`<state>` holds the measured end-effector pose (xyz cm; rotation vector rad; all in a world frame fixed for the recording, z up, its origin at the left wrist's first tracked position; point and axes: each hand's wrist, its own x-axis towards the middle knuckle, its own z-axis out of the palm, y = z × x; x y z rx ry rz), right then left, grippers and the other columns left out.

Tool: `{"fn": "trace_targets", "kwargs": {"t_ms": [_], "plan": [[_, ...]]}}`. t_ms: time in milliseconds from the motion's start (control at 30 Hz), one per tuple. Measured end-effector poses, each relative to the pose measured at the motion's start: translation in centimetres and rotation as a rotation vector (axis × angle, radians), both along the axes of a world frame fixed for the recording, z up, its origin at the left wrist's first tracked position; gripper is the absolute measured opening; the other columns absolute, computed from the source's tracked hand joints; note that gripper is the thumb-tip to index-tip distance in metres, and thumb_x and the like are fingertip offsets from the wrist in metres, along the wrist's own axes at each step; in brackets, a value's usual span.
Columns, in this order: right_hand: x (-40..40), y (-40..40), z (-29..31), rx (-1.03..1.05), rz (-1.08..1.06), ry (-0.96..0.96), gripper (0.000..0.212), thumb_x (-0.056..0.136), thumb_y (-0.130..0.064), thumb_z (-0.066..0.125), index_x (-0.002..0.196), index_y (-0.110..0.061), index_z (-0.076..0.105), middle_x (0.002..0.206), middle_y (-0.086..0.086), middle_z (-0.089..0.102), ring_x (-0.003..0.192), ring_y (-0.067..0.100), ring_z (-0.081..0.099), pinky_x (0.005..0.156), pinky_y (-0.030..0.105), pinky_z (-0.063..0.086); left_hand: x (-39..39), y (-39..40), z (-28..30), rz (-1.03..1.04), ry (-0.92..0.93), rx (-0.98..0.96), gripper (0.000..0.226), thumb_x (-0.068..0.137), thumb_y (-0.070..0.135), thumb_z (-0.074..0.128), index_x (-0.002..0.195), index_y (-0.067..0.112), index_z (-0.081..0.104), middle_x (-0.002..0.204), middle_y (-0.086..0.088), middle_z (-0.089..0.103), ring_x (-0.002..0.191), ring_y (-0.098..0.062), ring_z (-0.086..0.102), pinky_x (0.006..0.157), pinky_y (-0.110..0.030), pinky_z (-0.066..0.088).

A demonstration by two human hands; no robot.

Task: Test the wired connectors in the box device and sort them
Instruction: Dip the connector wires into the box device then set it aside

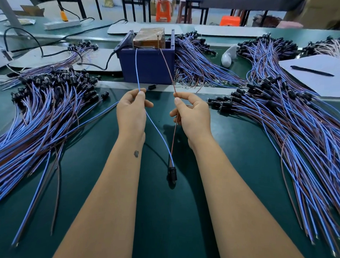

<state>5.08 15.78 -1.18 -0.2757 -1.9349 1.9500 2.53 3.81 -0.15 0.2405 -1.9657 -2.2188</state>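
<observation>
My left hand (131, 109) pinches a blue wire (137, 72) between thumb and fingers. A brown wire (167, 66) is pinched in my right hand (191, 114). Both wires run up to the top of the dark blue box device (148, 67), which holds a brown block, and their tips reach its two metal posts. Below my hands the two wires join at one black connector (172, 173), which hangs just above the green table between my forearms.
A big pile of blue and brown wired connectors (40, 110) lies at the left, another pile (295, 127) at the right, and more connectors (196, 61) behind the box. A loose black connector (151, 87) lies before the box. White paper with a pen (312, 70) sits far right.
</observation>
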Motion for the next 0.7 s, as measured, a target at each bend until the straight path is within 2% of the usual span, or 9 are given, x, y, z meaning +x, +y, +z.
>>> {"fn": "trace_targets", "kwargs": {"t_ms": [133,200,267,433,700], "plan": [[0.0,0.0,-0.2,0.019,0.003,0.007,0.014,0.096,-0.015,0.058,0.101,-0.024,0.068,0.056,0.0,0.063,0.05,0.008,0.054,0.051,0.018,0.046,0.0,0.0,0.0,0.002,-0.02,-0.002,0.016,0.1,0.022,0.051,0.098,0.023,0.066,0.059,0.01,0.061,0.055,-0.004,0.043,0.081,-0.038,0.039],[0.0,0.0,-0.2,0.023,0.009,0.011,0.015,0.096,-0.015,0.058,0.101,-0.025,0.068,0.057,0.0,0.063,0.052,0.008,0.055,0.052,0.019,0.047,0.0,0.0,0.0,0.0,-0.034,0.001,0.016,0.1,0.022,0.051,0.097,0.024,0.066,0.06,0.01,0.062,0.054,-0.004,0.043,0.094,-0.051,0.045],[0.0,0.0,-0.2,0.027,0.016,0.019,0.015,0.096,-0.016,0.059,0.1,-0.027,0.068,0.057,0.001,0.064,0.053,0.009,0.055,0.054,0.02,0.048,-0.1,0.0,0.0,-0.003,-0.047,0.011,0.015,0.1,0.022,0.05,0.098,0.024,0.066,0.06,0.01,0.062,0.055,-0.005,0.042,0.106,-0.056,0.038],[0.1,0.1,-0.2,0.03,0.026,0.024,0.015,0.096,-0.016,0.058,0.101,-0.027,0.068,0.057,-0.001,0.064,0.053,0.008,0.055,0.054,0.021,0.049,-0.3,-0.2,-0.2,0.0,-0.06,0.03,0.016,0.1,0.023,0.05,0.102,0.022,0.066,0.06,0.01,0.062,0.058,-0.006,0.043,0.108,-0.057,0.036],[0.1,0.2,-0.4,0.035,0.034,0.029,0.016,0.096,-0.016,0.059,0.1,-0.029,0.068,0.058,0.001,0.064,0.052,0.007,0.055,0.054,0.019,0.047,-1.1,-0.7,-0.5,0.027,-0.062,0.112,0.016,0.101,0.023,0.05,0.093,0.027,0.064,0.059,0.01,0.062,0.061,-0.008,0.042,0.111,-0.056,0.033]]}}
